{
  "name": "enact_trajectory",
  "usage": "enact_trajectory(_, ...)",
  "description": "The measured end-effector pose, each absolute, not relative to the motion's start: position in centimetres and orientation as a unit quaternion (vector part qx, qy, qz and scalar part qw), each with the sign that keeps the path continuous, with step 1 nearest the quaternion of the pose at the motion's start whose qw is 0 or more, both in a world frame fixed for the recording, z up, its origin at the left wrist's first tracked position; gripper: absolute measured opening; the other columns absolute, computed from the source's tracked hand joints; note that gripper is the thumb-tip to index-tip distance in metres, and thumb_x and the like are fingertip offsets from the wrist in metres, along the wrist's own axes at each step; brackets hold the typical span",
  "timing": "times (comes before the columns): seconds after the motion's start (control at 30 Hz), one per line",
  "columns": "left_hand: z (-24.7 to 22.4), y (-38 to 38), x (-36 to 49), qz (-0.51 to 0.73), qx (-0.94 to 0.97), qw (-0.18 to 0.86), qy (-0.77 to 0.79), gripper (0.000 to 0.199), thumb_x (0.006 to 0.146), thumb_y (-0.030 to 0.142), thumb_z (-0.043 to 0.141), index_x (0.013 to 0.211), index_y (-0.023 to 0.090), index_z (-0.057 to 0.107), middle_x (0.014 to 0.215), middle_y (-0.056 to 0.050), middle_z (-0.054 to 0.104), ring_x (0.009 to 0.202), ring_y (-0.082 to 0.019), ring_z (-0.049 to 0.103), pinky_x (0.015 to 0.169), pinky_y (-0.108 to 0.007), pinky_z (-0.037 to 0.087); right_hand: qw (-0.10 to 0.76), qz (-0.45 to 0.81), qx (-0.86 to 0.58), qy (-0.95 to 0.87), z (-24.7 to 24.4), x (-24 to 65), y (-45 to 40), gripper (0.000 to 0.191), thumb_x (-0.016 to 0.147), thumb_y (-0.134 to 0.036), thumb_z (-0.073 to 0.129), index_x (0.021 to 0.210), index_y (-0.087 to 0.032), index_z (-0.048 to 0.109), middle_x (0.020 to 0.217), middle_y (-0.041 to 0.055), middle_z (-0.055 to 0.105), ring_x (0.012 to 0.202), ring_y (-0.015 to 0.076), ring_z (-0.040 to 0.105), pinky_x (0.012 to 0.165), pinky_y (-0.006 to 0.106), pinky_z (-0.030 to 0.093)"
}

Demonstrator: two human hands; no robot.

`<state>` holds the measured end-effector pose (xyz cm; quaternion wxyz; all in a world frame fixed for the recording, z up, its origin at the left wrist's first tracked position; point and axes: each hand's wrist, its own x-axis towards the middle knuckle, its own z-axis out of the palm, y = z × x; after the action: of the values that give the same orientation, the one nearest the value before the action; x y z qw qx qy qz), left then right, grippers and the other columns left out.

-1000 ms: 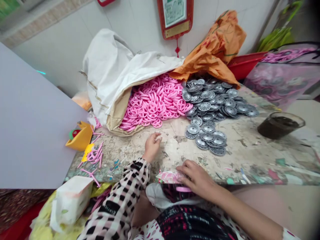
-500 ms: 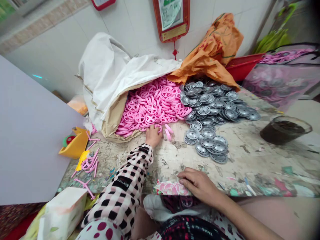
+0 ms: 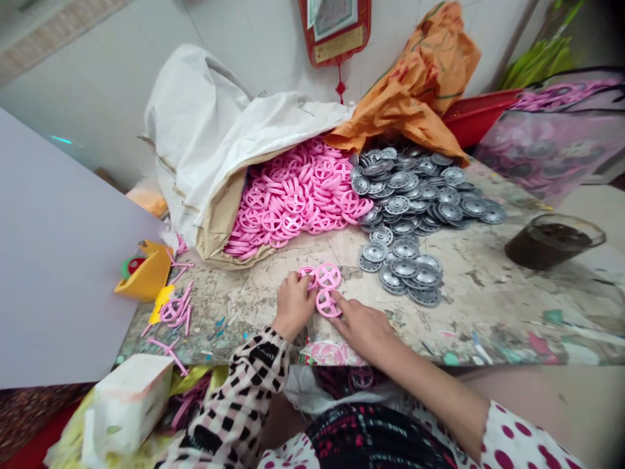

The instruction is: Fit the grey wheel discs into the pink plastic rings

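Three pink spoked wheels lie close together on the worktop: an upper right one [image 3: 329, 275], a lower one [image 3: 328, 303] and a left one [image 3: 306, 272], partly covered. My left hand [image 3: 293, 303] is closed with its curled fingertips on the left wheel. The fingers of my right hand [image 3: 364, 331] grip the right edge of the lower wheel, index finger on top. Behind both hands a heap of pink wheels [image 3: 293, 203] spills from a white sack [image 3: 195, 111]. Grey disc-shaped hubcaps [image 3: 405, 267] are piled to the right.
An orange sack [image 3: 415, 85] stands behind the grey discs. At the right is a glass of dark liquid [image 3: 549, 244]. Pink scrap pieces [image 3: 176, 312] and a yellow container [image 3: 146, 270] are at the left. A white box [image 3: 131, 397] stands below the table's front edge.
My left hand has drawn back from the pink heap toward me with pink wheels. My right hand has moved from the table edge up and left onto one of them.
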<state>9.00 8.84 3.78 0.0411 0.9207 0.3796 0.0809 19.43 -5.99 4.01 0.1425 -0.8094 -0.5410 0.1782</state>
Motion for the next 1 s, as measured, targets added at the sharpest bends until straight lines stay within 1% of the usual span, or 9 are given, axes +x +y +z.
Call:
enact_trajectory(0.1, 3.7, 8.3, 8.1, 0.082, 0.910, 0.048, 0.403, 0.027, 0.085, 0.036, 0.052, 0.107, 0.026, 0.064, 0.102, -0.007, 0.056, 0.093, -0.021, 0.054, 0.080, -0.033, 0.041, 0.154, 0.154, -0.814, -0.539, 3.7, 19.3, -5.5, 0.042, 0.095, -0.040, 0.033, 0.131, -0.023, 0.049, 0.106, 0.0096, 0.067, 0.090, 0.0224, 0.065, 0.069, 0.030, 0.044)
enact_trajectory(0.23, 4.4, 7.7, 7.0, 0.084, 0.911, 0.069, 0.398, 0.026, 0.084, 0.040, 0.055, 0.105, 0.029, 0.066, 0.104, -0.005, 0.057, 0.096, -0.022, 0.054, 0.083, -0.036, 0.040, 0.223, 0.142, -0.798, -0.541, 2.1, 19.5, -6.3, 0.035, 0.095, -0.035, 0.036, 0.118, -0.022, 0.058, 0.111, 0.0073, 0.067, 0.095, 0.0201, 0.063, 0.074, 0.028, 0.044)
enact_trajectory(0.4, 5.1, 5.8, 6.7, 0.148, 0.919, 0.086, 0.355, 0.023, 0.085, 0.037, 0.054, 0.101, 0.027, 0.066, 0.107, -0.006, 0.057, 0.102, -0.023, 0.049, 0.087, -0.038, 0.038, 0.283, 0.130, -0.773, -0.553, 2.0, 21.7, -6.5, 0.033, 0.094, -0.036, 0.038, 0.114, -0.022, 0.062, 0.103, 0.0052, 0.067, 0.092, 0.0180, 0.061, 0.077, 0.027, 0.043)
enact_trajectory(0.5, 4.5, 4.5, 7.1, 0.120, 0.950, 0.091, 0.272, 0.018, 0.083, 0.032, 0.058, 0.097, 0.026, 0.066, 0.103, -0.005, 0.057, 0.101, -0.023, 0.048, 0.085, -0.038, 0.037, 0.223, 0.035, -0.822, -0.522, 3.1, 25.0, -5.3, 0.035, 0.093, -0.032, 0.038, 0.113, -0.018, 0.063, 0.104, 0.0098, 0.065, 0.096, 0.0237, 0.055, 0.083, 0.034, 0.041)
enact_trajectory(0.63, 3.3, 3.7, 8.2, 0.098, 0.962, 0.074, 0.243, 0.016, 0.084, 0.027, 0.055, 0.097, 0.023, 0.064, 0.098, -0.006, 0.057, 0.097, -0.023, 0.048, 0.082, -0.037, 0.038, 0.111, -0.050, -0.874, -0.470, 4.2, 29.0, -3.0, 0.039, 0.090, -0.033, 0.043, 0.123, -0.016, 0.056, 0.125, 0.0143, 0.056, 0.106, 0.0323, 0.048, 0.084, 0.042, 0.038)
enact_trajectory(0.7, 2.9, 3.7, 8.5, 0.097, 0.966, 0.060, 0.232, 0.015, 0.085, 0.025, 0.051, 0.095, 0.022, 0.063, 0.094, -0.006, 0.058, 0.094, -0.022, 0.048, 0.081, -0.037, 0.038, 0.070, -0.047, -0.884, -0.460, 4.2, 30.0, -2.3, 0.042, 0.089, -0.035, 0.045, 0.125, -0.015, 0.054, 0.124, 0.0157, 0.058, 0.108, 0.0338, 0.046, 0.083, 0.044, 0.037)
enact_trajectory(0.77, 2.7, 3.9, 8.6, 0.100, 0.971, 0.052, 0.210, 0.015, 0.087, 0.024, 0.048, 0.089, 0.021, 0.063, 0.090, -0.006, 0.058, 0.092, -0.022, 0.048, 0.081, -0.037, 0.038, 0.044, -0.034, -0.880, -0.471, 4.0, 30.3, -2.0, 0.038, 0.089, -0.035, 0.045, 0.120, -0.015, 0.057, 0.116, 0.0159, 0.061, 0.107, 0.0331, 0.046, 0.084, 0.045, 0.036)
enact_trajectory(0.9, 2.1, 4.3, 8.1, 0.144, 0.965, 0.097, 0.198, 0.015, 0.086, 0.019, 0.046, 0.084, 0.018, 0.060, 0.087, -0.006, 0.058, 0.089, -0.021, 0.049, 0.081, -0.036, 0.038, 0.053, -0.024, -0.878, -0.476, 4.1, 30.6, -2.2, 0.035, 0.087, -0.039, 0.048, 0.112, -0.018, 0.062, 0.110, 0.0158, 0.060, 0.103, 0.0319, 0.049, 0.082, 0.044, 0.036)
enact_trajectory(1.0, 1.9, 4.1, 8.0, 0.208, 0.921, 0.234, 0.232, 0.012, 0.084, 0.015, 0.046, 0.083, 0.018, 0.058, 0.089, -0.006, 0.059, 0.089, -0.018, 0.051, 0.081, -0.033, 0.039, 0.101, -0.033, -0.870, -0.481, 4.4, 30.8, -2.8, 0.042, 0.083, -0.043, 0.052, 0.116, -0.018, 0.060, 0.109, 0.0157, 0.059, 0.101, 0.0323, 0.050, 0.082, 0.044, 0.038)
